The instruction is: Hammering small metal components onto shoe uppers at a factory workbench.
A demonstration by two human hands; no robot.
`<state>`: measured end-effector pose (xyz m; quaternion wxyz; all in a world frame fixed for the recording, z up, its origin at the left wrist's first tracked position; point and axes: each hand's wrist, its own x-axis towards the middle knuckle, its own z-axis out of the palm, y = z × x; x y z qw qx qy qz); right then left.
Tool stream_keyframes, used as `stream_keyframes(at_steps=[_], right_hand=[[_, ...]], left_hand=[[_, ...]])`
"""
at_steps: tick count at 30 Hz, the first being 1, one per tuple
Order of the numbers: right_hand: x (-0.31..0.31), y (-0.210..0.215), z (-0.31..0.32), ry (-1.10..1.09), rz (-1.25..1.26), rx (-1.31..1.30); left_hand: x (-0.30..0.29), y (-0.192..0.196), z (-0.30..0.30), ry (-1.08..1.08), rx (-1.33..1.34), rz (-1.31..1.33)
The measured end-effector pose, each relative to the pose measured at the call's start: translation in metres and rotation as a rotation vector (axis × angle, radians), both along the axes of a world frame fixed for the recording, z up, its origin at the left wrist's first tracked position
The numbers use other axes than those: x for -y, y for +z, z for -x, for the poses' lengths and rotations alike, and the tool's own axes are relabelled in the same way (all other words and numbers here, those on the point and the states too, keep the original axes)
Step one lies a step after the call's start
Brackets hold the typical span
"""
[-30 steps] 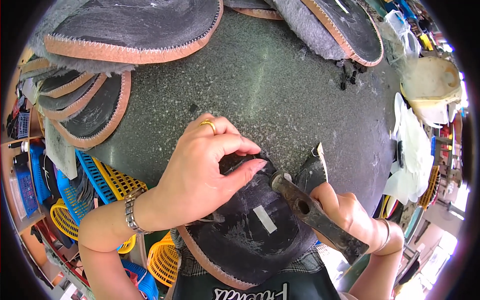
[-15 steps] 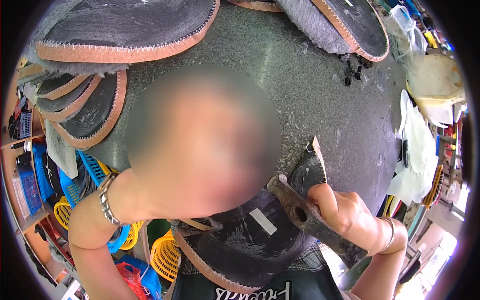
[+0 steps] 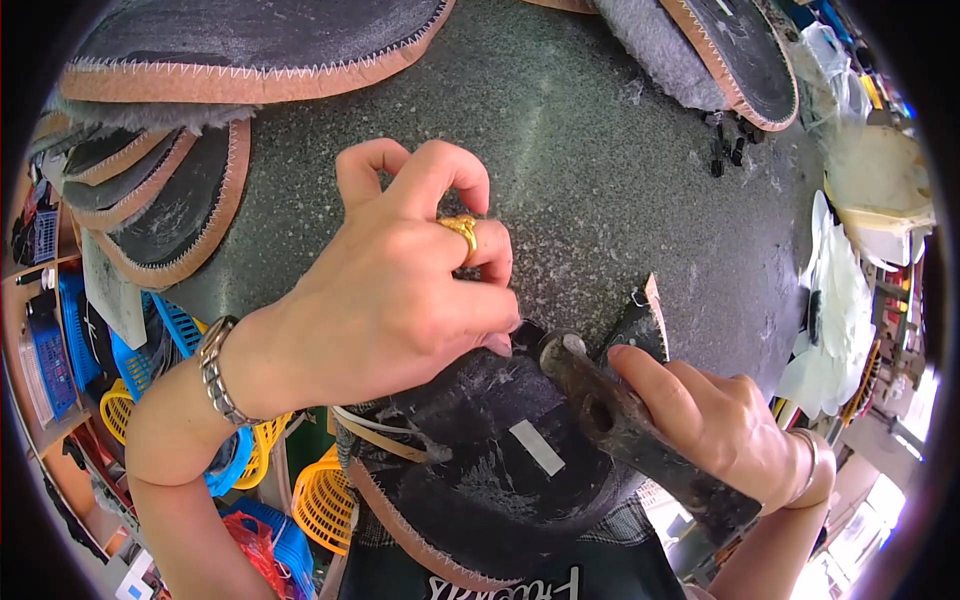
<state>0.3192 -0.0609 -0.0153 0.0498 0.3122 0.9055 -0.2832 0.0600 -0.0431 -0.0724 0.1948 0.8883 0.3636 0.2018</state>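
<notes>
A dark shoe sole piece (image 3: 500,470) with a tan stitched rim and a small white tag lies at the near edge of the grey stone slab (image 3: 590,170). My left hand (image 3: 400,280), wearing a gold ring and a metal bracelet, hovers over its far end, the little finger touching it and the thumb and forefinger pinched together higher up. My right hand (image 3: 720,430) grips a worn hammer (image 3: 620,430), its head resting on the sole just by my left fingertips. A black sole corner (image 3: 640,320) sticks up behind the hammer.
Stacks of black soles with tan stitched edges (image 3: 160,200) lie at the left and along the far side (image 3: 250,50). Small black bits (image 3: 725,140) sit far right. White plastic bags (image 3: 840,310) lie right. Blue and yellow baskets (image 3: 160,350) stand below left.
My left hand rose from pressing flat on the sole, its fingers curling into a pinch. The hammer head moved a little up and left on the sole.
</notes>
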Motion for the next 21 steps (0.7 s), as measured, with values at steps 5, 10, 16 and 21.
stream_keyframes(at_steps=[5,10,16,21], right_hand=[[-0.014,0.007,0.003,-0.109,0.208,-0.026],[-0.027,-0.003,0.020,-0.002,-0.055,-0.036],[-0.012,-0.007,0.034,-0.070,-0.303,0.173],[-0.010,-0.006,0.026,-0.268,-0.022,0.058]], left_hand=[[0.008,-0.003,0.004,-0.001,-0.043,-0.176],[0.018,-0.002,0.006,0.075,-0.096,-0.195],[0.024,-0.004,0.005,0.098,-0.059,-0.207],[0.033,-0.015,0.000,0.361,0.141,0.127]])
